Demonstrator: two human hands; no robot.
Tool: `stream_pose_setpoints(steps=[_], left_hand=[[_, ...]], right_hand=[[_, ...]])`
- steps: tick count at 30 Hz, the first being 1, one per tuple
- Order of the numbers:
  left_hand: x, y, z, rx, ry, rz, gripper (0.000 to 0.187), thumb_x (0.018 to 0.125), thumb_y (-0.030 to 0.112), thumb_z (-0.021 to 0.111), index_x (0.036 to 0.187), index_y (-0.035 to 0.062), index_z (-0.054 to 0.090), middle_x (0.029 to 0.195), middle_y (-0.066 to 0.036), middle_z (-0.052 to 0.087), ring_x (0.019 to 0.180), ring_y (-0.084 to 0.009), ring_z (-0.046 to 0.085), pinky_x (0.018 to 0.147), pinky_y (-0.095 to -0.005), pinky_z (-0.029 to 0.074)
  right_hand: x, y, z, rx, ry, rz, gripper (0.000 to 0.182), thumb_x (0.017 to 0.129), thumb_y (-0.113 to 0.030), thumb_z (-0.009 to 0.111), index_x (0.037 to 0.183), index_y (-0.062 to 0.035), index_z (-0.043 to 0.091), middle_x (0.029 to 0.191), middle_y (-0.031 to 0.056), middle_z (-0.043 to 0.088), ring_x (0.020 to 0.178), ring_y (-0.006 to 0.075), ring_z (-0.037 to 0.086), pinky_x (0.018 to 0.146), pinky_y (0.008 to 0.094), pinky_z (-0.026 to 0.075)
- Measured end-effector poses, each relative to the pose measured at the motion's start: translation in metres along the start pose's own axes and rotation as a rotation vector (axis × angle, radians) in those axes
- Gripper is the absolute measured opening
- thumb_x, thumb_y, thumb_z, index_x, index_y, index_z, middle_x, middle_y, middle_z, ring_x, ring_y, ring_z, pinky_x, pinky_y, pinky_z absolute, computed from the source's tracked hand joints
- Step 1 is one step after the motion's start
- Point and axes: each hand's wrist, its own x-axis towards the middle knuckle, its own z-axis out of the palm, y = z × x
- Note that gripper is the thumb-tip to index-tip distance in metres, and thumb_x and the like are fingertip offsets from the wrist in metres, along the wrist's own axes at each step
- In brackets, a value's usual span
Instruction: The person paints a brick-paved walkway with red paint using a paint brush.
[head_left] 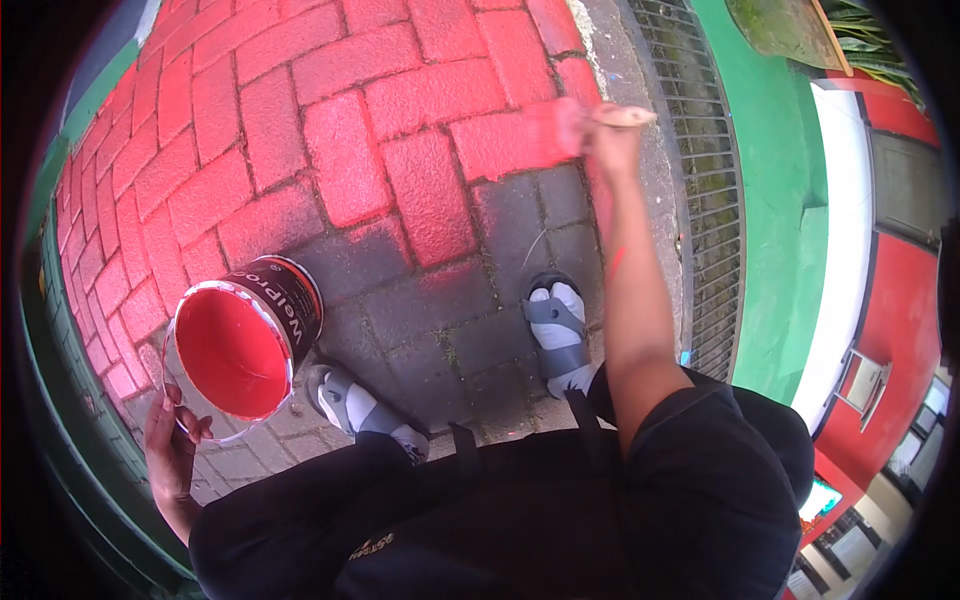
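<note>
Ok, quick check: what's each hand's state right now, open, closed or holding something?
Left hand: closed, holding the paint bucket.
Right hand: closed, holding a paintbrush.

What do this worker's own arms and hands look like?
They are human: no gloves show on the left hand or right hand. A loose black short sleeve ends near the right elbow, and a thin red streak, apparently paint, marks that forearm.

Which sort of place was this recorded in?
Most likely an outdoor paved walkway or yard beside a building. Interlocking paving bricks, partly coated red, cover the ground; a metal drain grate runs along the edge, and leafy plants show at the upper right.
</note>
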Motion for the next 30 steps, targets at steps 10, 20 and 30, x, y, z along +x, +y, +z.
stream_pose_setpoints(steps=[10, 20, 30], left_hand=[[0.0, 0.012, 0.01, 0.007, 0.055, -0.004, 0.03, 0.1, 0.029, 0.046, 0.114, 0.0035, 0.05, 0.062, -0.002, 0.049, 0.057, -0.013, 0.05, 0.076, -0.0304, 0.048], [0.0, 0.008, 0.006, -0.007, 0.017, -0.017, 0.029, 0.099, 0.03, 0.048, 0.113, 0.0044, 0.051, 0.062, -0.001, 0.048, 0.057, -0.0123, 0.049, 0.075, -0.0294, 0.046], [0.0, 0.015, 0.016, 0.045, 0.049, -0.007, 0.029, 0.1, 0.03, 0.048, 0.113, 0.0049, 0.05, 0.061, -0.001, 0.048, 0.056, -0.011, 0.049, 0.074, -0.0278, 0.048]], right_hand=[[-0.084, -0.025, 0.092, -0.809, -0.273, -0.635, 0.005, 0.082, -0.008, 0.066, 0.081, -0.005, 0.07, 0.089, 0.013, 0.071, 0.074, 0.0175, 0.068, 0.069, 0.0272, 0.052], [0.0, -0.025, 0.007, -0.58, 0.167, -0.411, 0.019, 0.085, -0.017, 0.064, 0.071, -0.0035, 0.064, 0.068, 0.016, 0.064, 0.061, 0.0276, 0.064, 0.06, 0.0389, 0.05], [-0.102, -0.071, 0.111, -0.075, -0.671, -0.101, 0.025, 0.08, -0.023, 0.077, 0.092, -0.0028, 0.071, 0.085, 0.0053, 0.07, 0.072, 0.0083, 0.06, 0.065, 0.0287, 0.052]])
